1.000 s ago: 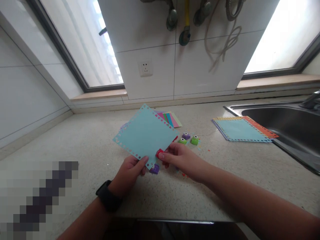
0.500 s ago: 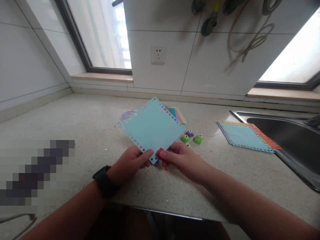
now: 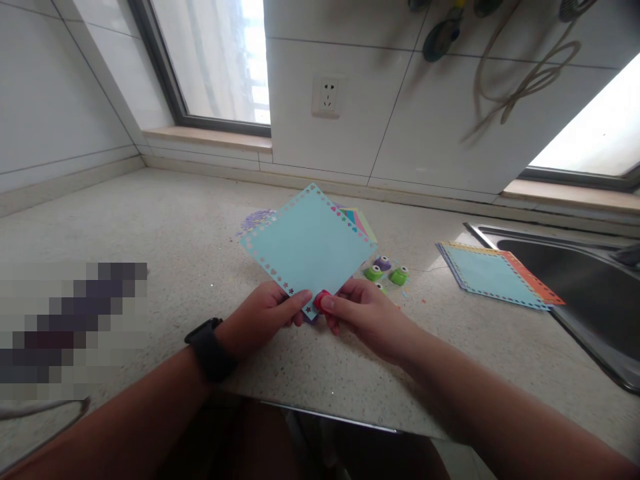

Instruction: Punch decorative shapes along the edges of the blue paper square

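Note:
A light blue sheet of paper (image 3: 310, 243) is held up cornerwise, with small shapes such as stars and hearts punched along its edges. My left hand (image 3: 273, 307) pinches it near the bottom corner, thumb on top. In my right hand (image 3: 367, 310) is a red craft punch (image 3: 323, 302), set on the lower right edge of the sheet with my thumb on it. Something purple shows just under the bottom corner, mostly hidden. Several small green and purple punches (image 3: 399, 275) stand on the counter beyond my right hand.
Behind the sheet lie coloured papers (image 3: 363, 223) and a heap of purple paper bits (image 3: 255, 220). A stack of punched sheets (image 3: 490, 270) lies on the counter (image 3: 165, 233), overlapping the rim of the metal sink (image 3: 595, 280). A wall socket (image 3: 328, 97) is ahead.
The view has shifted slightly. Both hands keep their hold on the blue sheet and the red punch, with little visible change between them.

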Tool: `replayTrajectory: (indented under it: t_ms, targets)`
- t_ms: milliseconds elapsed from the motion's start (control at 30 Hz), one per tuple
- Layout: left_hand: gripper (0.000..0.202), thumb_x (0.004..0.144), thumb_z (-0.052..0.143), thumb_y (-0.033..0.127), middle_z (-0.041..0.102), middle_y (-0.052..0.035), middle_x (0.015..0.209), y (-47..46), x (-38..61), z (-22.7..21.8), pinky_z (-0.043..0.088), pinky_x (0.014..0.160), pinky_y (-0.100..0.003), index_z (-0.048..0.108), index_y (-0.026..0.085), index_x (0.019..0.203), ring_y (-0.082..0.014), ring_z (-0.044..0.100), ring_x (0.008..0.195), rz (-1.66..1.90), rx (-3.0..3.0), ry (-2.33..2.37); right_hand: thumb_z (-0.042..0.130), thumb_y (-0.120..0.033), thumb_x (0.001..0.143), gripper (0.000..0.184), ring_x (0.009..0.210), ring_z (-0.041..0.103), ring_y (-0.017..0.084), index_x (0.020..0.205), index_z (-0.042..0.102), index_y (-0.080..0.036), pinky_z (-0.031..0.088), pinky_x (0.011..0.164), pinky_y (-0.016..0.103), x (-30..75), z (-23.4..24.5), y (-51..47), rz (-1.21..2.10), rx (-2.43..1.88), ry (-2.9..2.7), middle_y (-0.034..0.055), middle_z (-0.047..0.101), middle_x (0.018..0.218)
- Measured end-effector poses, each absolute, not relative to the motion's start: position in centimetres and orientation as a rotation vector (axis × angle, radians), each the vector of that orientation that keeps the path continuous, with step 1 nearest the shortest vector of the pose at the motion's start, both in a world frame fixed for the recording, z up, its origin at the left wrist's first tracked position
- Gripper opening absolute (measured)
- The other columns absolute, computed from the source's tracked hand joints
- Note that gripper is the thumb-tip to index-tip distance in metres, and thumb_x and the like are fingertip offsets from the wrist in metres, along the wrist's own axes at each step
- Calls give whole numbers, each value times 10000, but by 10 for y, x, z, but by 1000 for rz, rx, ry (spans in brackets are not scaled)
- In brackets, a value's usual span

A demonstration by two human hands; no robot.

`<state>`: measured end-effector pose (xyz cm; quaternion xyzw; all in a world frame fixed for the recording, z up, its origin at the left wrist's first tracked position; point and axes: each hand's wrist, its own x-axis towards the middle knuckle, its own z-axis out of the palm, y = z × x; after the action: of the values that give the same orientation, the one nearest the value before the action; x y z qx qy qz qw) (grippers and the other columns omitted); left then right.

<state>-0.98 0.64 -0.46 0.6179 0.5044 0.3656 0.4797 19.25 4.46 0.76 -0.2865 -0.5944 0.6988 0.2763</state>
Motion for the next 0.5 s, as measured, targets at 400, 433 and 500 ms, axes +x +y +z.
replayTrajectory:
  t_ms: [400,433,500]
  targets:
    - [411,946,512,404,562,34,572,5,-11,-7,389,589,-256,597,179,613,-113,492,561,896,1534,1193,709,-389,882,253,620,505,106,882,695,-137,423,580,244,193,10,45,1874,-705,-1651,28,633,770]
    - [411,945,512,405,562,34,572,5,-11,-7,390,589,-256,596,179,613,-113,492,560,895,1537,1193,708,-393,882,256,620,503,107,882,695,-137,423,579,245,192,10,45,1871,-706,-1661,29,633,771]
    - [411,945,514,407,563,34,574,5,-12,-7,392,590,-257,595,179,613,-113,492,560,895,1539,1196,706,-399,882,264,620,499,110,885,697,-135,422,576,248,192,11,45,1864,-710,-1680,31,630,771]
